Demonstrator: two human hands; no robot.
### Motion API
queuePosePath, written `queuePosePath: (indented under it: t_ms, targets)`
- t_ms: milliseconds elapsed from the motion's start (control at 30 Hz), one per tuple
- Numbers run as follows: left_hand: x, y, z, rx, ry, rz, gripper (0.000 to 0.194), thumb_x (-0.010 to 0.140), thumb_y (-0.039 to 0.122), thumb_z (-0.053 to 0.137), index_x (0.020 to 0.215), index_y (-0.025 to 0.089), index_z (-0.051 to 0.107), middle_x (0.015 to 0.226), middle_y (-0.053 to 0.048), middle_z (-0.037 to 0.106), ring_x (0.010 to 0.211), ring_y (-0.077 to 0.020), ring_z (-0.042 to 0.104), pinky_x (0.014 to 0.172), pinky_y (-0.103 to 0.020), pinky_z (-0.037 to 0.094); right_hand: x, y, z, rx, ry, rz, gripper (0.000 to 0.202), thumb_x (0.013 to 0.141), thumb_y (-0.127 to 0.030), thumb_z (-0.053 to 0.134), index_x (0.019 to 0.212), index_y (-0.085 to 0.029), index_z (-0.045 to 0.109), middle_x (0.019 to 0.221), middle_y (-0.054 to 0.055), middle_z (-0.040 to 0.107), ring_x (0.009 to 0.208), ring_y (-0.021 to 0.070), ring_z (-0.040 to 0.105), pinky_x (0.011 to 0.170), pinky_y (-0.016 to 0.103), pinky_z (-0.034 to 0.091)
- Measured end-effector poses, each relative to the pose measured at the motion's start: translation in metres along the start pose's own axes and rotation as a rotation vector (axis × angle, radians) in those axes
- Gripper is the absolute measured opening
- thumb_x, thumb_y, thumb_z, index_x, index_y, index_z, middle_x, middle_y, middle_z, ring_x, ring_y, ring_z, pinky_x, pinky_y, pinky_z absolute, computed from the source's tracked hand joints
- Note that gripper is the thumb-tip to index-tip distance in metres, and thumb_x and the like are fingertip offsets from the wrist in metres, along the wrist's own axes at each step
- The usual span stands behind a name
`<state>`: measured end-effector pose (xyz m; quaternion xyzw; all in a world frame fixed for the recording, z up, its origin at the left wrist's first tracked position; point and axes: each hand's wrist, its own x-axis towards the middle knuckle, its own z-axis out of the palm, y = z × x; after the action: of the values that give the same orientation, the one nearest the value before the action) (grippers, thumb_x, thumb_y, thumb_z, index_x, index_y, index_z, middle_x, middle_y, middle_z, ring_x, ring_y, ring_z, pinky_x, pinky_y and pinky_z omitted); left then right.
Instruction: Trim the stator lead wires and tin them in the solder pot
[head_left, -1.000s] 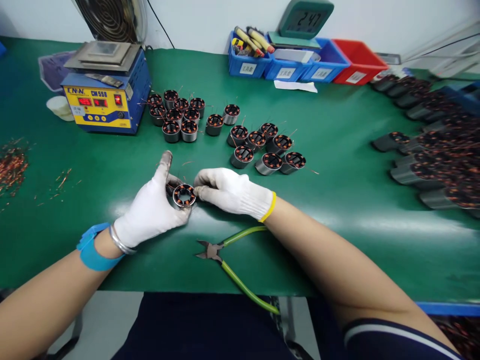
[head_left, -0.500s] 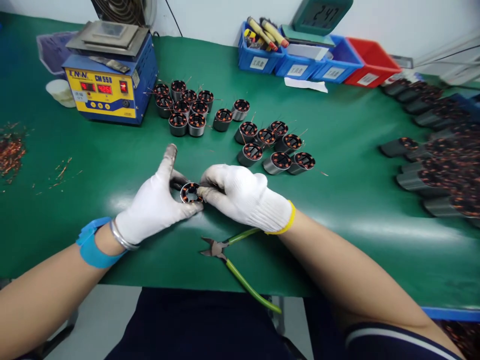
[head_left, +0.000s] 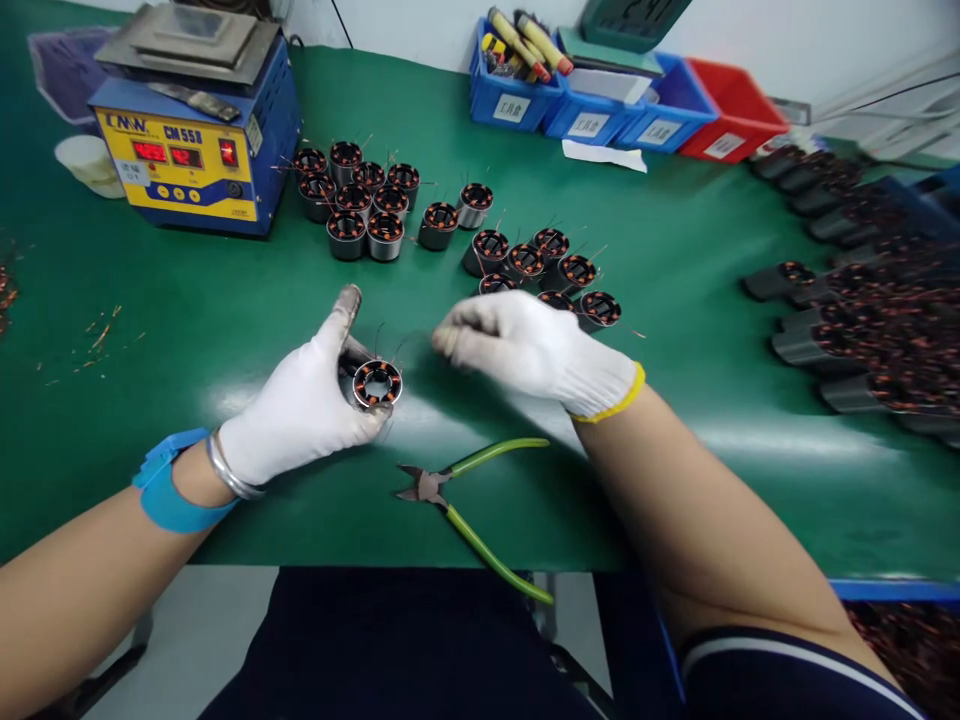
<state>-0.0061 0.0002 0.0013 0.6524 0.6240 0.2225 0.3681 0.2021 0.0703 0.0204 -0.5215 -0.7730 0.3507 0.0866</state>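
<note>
My left hand [head_left: 300, 395], in a white glove with dark fingertips, grips a motor stator [head_left: 377, 384] by its sides. The stator is a ring with copper windings inside, and thin wire ends stick out around its rim. To the right, my gloved right hand [head_left: 525, 345] hovers over the table with thumb and fingers pinched together. Whether anything thin sits in that pinch I cannot make out. Diagonal cutters [head_left: 427, 487] with green handles lie spread on the table below both hands, touched by neither.
Several more stators [head_left: 367, 200] stand beyond my hands, some partly behind my right hand. A blue and yellow CM558 unit [head_left: 187, 150] is at the back left. Blue bins [head_left: 514, 100] and a red bin [head_left: 731, 105] line the wall. Many stators [head_left: 862, 330] crowd the right side.
My right hand has left the stator and moved right and slightly up, uncovering the stator's rim and its wires. My left hand still holds the stator. The camera view has shifted slightly.
</note>
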Motion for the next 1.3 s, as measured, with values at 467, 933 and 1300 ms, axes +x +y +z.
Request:
queuePosePath:
  t_ms: [467,933,1300]
  targets:
    - [0.000,0.002,-0.004,0.120,0.005,0.001,0.110,0.066,0.034,0.072,0.159,0.015,0.017,0.109,-0.007,0.073,0.093,-0.0257,0.071,0.077,-0.033,0.059,-0.004,0.001,0.027,-0.101,0.034,-0.231,0.020,0.093,-0.031,0.058,0.090,-0.017,0.071,0.081,0.001,0.069,0.068,0.0128,0.055,0.061,0.026,0.033]
    - [-0.002,-0.002,0.000,0.038,0.003,0.000,0.119,0.064,0.042,0.079,0.160,0.016,0.013,0.116,-0.009,0.069,0.098,-0.0280,0.070,0.082,-0.038,0.061,0.004,-0.006,0.015,0.237,-0.118,-0.091,0.036,0.078,-0.040,0.072,0.105,-0.017,0.069,0.091,0.002,0.071,0.075,0.0144,0.062,0.062,0.025,0.042]
    - [-0.001,-0.001,-0.007,0.113,-0.017,-0.015,0.109,0.069,0.038,0.074,0.159,0.018,0.018,0.107,-0.006,0.071,0.093,-0.0245,0.069,0.082,-0.034,0.058,0.013,0.001,0.032,-0.148,0.161,-0.069,0.032,0.089,-0.041,0.049,0.079,-0.017,0.067,0.073,0.005,0.065,0.067,0.0175,0.055,0.059,0.030,0.031]
